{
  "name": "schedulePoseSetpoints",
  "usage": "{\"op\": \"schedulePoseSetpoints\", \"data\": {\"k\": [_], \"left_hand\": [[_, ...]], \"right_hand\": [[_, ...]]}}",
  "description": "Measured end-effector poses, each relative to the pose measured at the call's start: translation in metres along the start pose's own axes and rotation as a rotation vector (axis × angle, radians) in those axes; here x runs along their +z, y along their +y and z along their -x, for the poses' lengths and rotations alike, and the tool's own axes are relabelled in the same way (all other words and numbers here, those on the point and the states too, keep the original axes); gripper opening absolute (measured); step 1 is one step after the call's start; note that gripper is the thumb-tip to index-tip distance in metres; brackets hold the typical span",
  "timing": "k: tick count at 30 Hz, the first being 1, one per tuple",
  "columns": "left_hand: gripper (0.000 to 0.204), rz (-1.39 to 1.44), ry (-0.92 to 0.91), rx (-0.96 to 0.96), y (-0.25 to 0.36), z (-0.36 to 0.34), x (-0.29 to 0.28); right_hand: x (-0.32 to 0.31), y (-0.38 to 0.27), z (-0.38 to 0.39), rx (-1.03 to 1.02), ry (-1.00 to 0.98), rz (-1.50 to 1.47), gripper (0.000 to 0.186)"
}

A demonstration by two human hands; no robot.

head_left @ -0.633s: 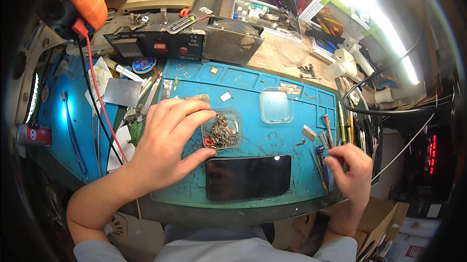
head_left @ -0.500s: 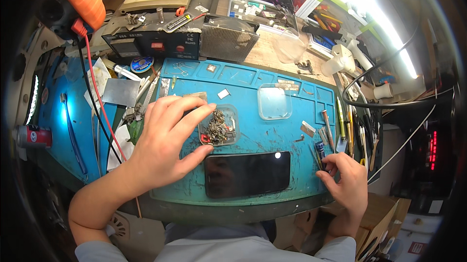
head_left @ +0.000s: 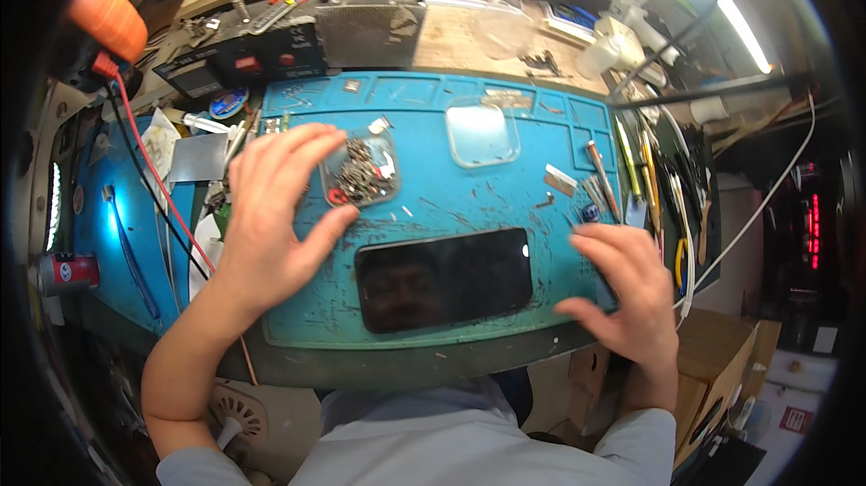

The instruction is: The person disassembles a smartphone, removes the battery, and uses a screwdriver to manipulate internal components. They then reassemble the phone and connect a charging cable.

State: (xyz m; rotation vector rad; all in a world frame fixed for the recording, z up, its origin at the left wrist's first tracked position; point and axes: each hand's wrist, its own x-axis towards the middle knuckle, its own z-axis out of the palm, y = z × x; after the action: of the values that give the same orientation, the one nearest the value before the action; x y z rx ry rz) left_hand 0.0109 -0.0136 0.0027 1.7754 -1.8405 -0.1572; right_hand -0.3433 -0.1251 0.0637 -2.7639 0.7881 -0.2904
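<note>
On the scratched blue mat (head_left: 433, 184), a clear box (head_left: 383, 191) heaped with small metal parts (head_left: 359, 172) stands just beyond the left half of a black phone (head_left: 445, 280), which lies flat, face up. Your left hand (head_left: 266, 233) is parted, fingertips and thumb by the box's left side; whether they touch it cannot be told. Your right hand (head_left: 631, 296) hangs spread beside a blue-capped tool (head_left: 591, 213), apparently gripping nothing.

Note the likeliest faults: a knock from your left thumb could tip the uncovered box and scatter its contents over the phone's glass; a careless sweep of your right fingers could roll the tool away.

Around these lie a shallow clear tray (head_left: 483, 134), a metal strip (head_left: 560, 181) and a copper-coloured pen-like tool (head_left: 603, 172); the last two would obstruct a forward reach on your right. A red cable (head_left: 149, 157) passes beneath your left forearm, which might drag it.
</note>
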Motion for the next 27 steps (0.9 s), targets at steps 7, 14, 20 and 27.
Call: {"op": "schedulePoseSetpoints", "data": {"k": [7, 14, 20, 27], "left_hand": [[0.063, -0.024, 0.109, 0.097, 0.001, 0.001, -0.003], [0.081, 0.162, -0.166, 0.278, 0.025, 0.013, -0.017], [0.087, 0.146, -0.296, 0.221, 0.047, 0.033, -0.010], [0.082, 0.167, -0.300, 0.200, 0.051, 0.028, -0.012]], "right_hand": [[0.013, -0.008, -0.035, -0.208, -0.160, -0.079, 0.083], [0.014, -0.009, -0.043, -0.263, -0.166, -0.103, 0.082], [0.012, -0.005, -0.047, -0.286, -0.179, -0.139, 0.077], [0.013, 0.002, -0.045, -0.332, -0.137, -0.163, 0.064]]}}
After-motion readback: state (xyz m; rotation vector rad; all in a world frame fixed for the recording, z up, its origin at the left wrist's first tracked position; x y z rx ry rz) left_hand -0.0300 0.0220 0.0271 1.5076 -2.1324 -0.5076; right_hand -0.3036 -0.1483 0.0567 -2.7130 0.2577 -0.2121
